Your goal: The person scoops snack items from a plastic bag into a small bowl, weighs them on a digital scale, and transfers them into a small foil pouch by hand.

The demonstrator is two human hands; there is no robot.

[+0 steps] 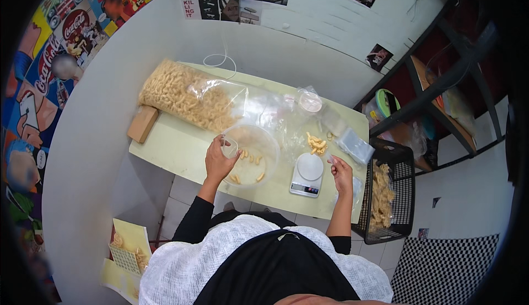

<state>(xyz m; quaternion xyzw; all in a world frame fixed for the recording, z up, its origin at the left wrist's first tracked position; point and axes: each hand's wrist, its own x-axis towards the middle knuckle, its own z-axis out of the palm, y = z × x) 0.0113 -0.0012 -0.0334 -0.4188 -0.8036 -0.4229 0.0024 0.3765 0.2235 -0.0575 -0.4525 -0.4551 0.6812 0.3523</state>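
My left hand (220, 158) grips a small clear plastic cup (229, 147) over the left side of a round translucent tub (270, 160), where several curved snack pieces (260, 176) lie. In my right hand (341, 170) is the end of a small clear bag with snack pieces (317, 144) in it, just beyond the white round plate of a digital kitchen scale (310, 167). Nothing rests on that plate. Behind the tub, a large clear plastic bag (186, 94) full of the same snacks lies on its side.
Flat empty plastic bags (355, 145) lie at the table's right, near rubber bands (330, 136) and a clear lidded container (310, 101). A cardboard box (143, 124) sits at the left edge. A black plastic crate (404, 189) with packed snack bags stands beside the table, below a metal-framed shelf (430, 90).
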